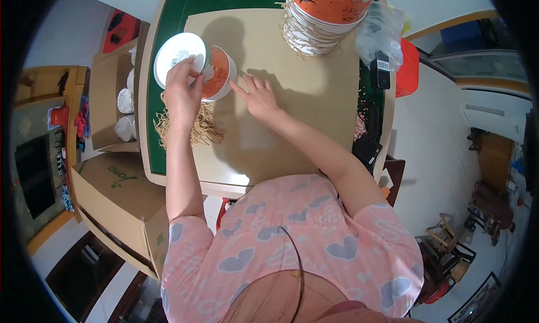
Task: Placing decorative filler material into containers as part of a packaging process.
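My left hand (182,90) grips the edge of a white round disc (173,54), which looks like a lid or a tub's base with faint green print. Beside and partly under it is an orange printed paper bucket (217,74) with a white rim. My right hand (260,98) has its fingers spread, holding nothing; one fingertip is close to or touching the bucket's rim, I cannot tell which. Below the bucket lies a bundle of tan cords (205,127), partly hidden behind my left forearm.
A stack of orange and white buckets (328,11) with tan cord handles stands at the far right of the brown board (303,137). Beyond its right edge are a clear plastic bag (379,33) and a black device (380,70). Cardboard boxes (120,182) stand left of the table.
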A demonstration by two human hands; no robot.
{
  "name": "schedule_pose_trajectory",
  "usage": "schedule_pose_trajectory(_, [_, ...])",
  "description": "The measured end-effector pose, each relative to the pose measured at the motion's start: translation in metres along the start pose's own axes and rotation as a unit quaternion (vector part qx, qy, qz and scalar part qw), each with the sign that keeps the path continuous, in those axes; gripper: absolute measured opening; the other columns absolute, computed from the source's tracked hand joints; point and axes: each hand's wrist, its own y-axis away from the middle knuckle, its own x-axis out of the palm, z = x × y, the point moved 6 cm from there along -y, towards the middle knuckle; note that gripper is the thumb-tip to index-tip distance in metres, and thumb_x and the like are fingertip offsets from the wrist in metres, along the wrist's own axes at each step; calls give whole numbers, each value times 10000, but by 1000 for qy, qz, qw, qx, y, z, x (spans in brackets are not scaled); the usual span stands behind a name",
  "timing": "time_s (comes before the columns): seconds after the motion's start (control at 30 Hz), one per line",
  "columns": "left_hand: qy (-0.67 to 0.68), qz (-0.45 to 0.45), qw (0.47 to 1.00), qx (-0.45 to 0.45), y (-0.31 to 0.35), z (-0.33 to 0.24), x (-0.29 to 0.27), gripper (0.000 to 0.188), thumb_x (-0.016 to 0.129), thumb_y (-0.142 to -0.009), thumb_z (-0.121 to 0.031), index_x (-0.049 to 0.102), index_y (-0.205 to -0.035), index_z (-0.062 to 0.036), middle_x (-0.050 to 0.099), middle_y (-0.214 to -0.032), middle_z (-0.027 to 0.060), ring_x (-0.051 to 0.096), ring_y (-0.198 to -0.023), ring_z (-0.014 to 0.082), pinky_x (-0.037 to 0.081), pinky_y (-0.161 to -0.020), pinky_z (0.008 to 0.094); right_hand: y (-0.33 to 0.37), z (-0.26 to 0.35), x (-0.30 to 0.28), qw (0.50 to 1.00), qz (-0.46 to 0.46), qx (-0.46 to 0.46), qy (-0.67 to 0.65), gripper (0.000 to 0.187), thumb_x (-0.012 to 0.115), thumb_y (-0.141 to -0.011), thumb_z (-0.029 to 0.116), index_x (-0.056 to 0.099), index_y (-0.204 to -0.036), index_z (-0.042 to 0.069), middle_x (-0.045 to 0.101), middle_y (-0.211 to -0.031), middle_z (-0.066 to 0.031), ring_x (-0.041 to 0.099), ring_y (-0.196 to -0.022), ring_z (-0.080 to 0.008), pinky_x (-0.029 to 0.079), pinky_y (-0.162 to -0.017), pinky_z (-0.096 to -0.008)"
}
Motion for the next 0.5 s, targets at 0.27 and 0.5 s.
schedule_pose_trajectory(0.27, [22, 1, 1000, 14, -3, 0, -1, 130, 651, -718, 14, 529, -763, 4, 598, -1119, 132, 536, -1052, 309, 432, -899, 384, -6, 2, -3, 1000, 20, -3, 19, 651, 415, -849, 60, 256, -1422, 325, 295, -1408, -165, 313, -1285, -352, 262, -1020, -571])
schedule_pose_trajectory(0.5, [30, -23, 999, 35, -4, -13, -7, 124, 623, -707, 60, 514, -754, 20, 595, -1084, 146, 535, -1034, 327, 449, -862, 391, -15, 22, -8, 999, 24, -13, 38, 596, 460, -843, 100, 327, -1390, 296, 323, -1391, -172, 328, -1276, -347, 259, -1029, -568])
